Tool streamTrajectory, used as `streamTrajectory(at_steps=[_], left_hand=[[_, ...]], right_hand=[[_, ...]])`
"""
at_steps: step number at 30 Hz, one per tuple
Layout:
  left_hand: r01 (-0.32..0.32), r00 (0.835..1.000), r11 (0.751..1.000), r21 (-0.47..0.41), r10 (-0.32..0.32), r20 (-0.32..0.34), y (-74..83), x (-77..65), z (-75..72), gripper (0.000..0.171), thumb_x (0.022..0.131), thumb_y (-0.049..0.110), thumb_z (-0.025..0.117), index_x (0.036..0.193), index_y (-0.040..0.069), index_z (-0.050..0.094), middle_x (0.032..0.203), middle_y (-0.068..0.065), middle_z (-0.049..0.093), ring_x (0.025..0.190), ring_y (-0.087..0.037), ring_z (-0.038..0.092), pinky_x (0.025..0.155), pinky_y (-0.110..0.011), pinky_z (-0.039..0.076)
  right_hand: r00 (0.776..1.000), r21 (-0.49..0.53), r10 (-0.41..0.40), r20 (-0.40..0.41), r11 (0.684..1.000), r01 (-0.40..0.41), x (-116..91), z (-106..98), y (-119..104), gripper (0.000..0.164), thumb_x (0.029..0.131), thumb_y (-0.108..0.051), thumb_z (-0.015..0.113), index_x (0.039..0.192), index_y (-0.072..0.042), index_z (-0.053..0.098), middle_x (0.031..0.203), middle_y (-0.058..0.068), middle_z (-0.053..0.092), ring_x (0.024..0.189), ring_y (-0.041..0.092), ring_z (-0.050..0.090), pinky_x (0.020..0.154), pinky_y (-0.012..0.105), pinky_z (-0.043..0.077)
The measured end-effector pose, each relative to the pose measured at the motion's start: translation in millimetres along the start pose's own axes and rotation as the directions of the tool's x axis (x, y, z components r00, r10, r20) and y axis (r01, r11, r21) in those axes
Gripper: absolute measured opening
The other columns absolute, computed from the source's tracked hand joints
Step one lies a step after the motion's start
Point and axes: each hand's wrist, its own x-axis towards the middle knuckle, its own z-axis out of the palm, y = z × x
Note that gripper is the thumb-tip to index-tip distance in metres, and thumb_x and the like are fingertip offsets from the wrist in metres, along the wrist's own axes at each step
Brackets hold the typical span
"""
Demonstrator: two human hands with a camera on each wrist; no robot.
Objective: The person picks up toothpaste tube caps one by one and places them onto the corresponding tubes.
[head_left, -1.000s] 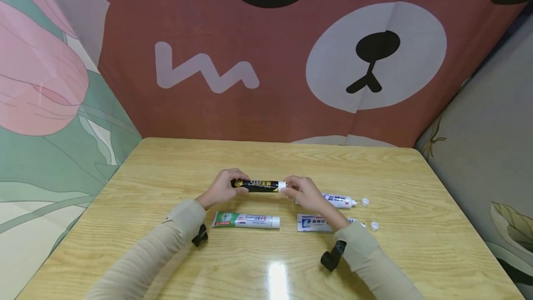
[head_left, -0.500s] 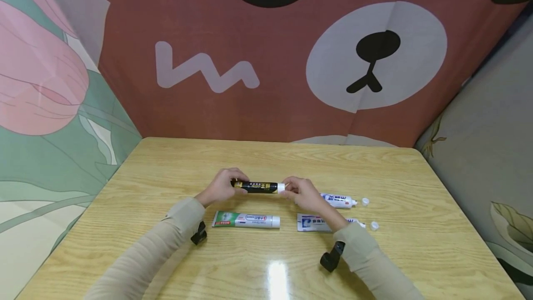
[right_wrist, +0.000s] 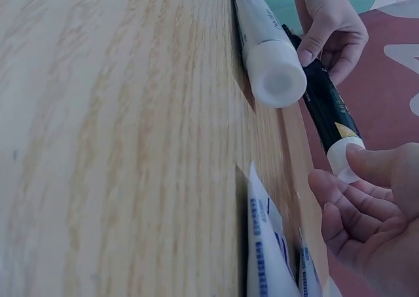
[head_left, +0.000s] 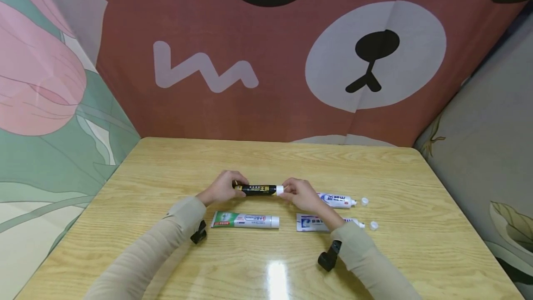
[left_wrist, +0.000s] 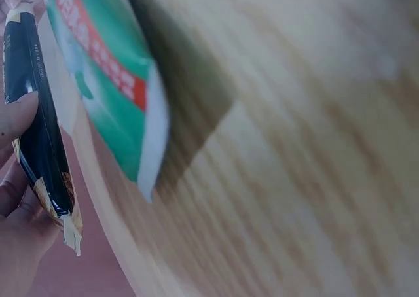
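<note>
Black toothpaste tube (head_left: 255, 190) crosswise: left hand (head_left: 222, 187), fingers curled round left end; right hand (head_left: 304, 195), thumb and fingertips pinching white cap (head_left: 280, 190) at right end.

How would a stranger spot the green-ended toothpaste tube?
Over the wooden table, the left hand and right hand hold a black toothpaste tube. Below it in the head view lies the green-ended toothpaste tube, capped, unlike the blue-and-white tubes on its right.

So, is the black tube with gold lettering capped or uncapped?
Capped: the black tube has a round white cap on its end, pinched by the right hand.
</note>
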Motion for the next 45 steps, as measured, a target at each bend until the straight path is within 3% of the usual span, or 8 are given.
streamTrajectory(at_steps=[7, 17, 29, 39, 45], left_hand=[[0.045, 0.998, 0.999, 0.004, -0.045, 0.031, -1.2, 0.7, 1.1, 0.029, 0.069, 0.000, 0.076, 0.097, -0.002, 0.067, 0.095, -0.010, 0.066, 0.092, -0.025, 0.059, 0.082, -0.038, 0.047], [0.063, 0.996, 0.998, 0.027, -0.064, 0.067, -3.8, -0.5, 3.6, 0.027, 0.070, -0.001, 0.075, 0.096, -0.001, 0.068, 0.095, -0.009, 0.066, 0.090, -0.023, 0.060, 0.080, -0.036, 0.048], [0.068, 0.994, 0.997, 0.039, -0.071, 0.087, -4.3, -0.6, 5.0, 0.026, 0.075, 0.000, 0.071, 0.100, -0.001, 0.066, 0.097, -0.009, 0.065, 0.092, -0.023, 0.059, 0.079, -0.036, 0.049], [0.049, 0.998, 0.999, 0.004, -0.049, 0.043, 6.1, -7.3, 0.3, 0.028, 0.081, 0.006, 0.067, 0.107, -0.004, 0.063, 0.104, -0.012, 0.062, 0.094, -0.025, 0.057, 0.083, -0.039, 0.047], [0.011, 0.999, 0.998, -0.059, -0.013, -0.030, 13.1, -12.5, 2.8, 0.028, 0.082, 0.006, 0.066, 0.108, -0.004, 0.062, 0.103, -0.015, 0.062, 0.094, -0.026, 0.057, 0.081, -0.042, 0.047]], right_hand=[[0.999, 0.008, 0.037, -0.001, 0.999, -0.037, 3, 3, 5, 0.028, 0.083, -0.008, 0.064, 0.106, 0.006, 0.056, 0.077, 0.005, 0.065, 0.064, 0.014, 0.060, 0.058, 0.025, 0.050], [0.999, -0.052, -0.048, -0.003, 0.997, 0.048, 4, 4, 9, 0.021, 0.078, -0.005, 0.069, 0.096, 0.005, 0.062, 0.076, 0.003, 0.061, 0.065, 0.012, 0.057, 0.060, 0.022, 0.049], [1.000, -0.143, -0.006, -0.003, 0.990, 0.006, 4, 4, 8, 0.021, 0.078, -0.007, 0.070, 0.096, 0.002, 0.064, 0.078, 0.002, 0.060, 0.071, 0.012, 0.056, 0.066, 0.023, 0.048], [0.999, -0.160, -0.048, -0.001, 0.986, 0.047, -6, -10, 0, 0.029, 0.081, -0.006, 0.066, 0.108, 0.005, 0.060, 0.083, 0.004, 0.062, 0.075, 0.015, 0.058, 0.070, 0.029, 0.049], [0.997, -0.171, -0.077, -0.005, 0.982, 0.075, -13, -16, -2, 0.029, 0.082, -0.008, 0.067, 0.108, 0.004, 0.061, 0.083, 0.002, 0.062, 0.075, 0.014, 0.058, 0.069, 0.030, 0.048]])
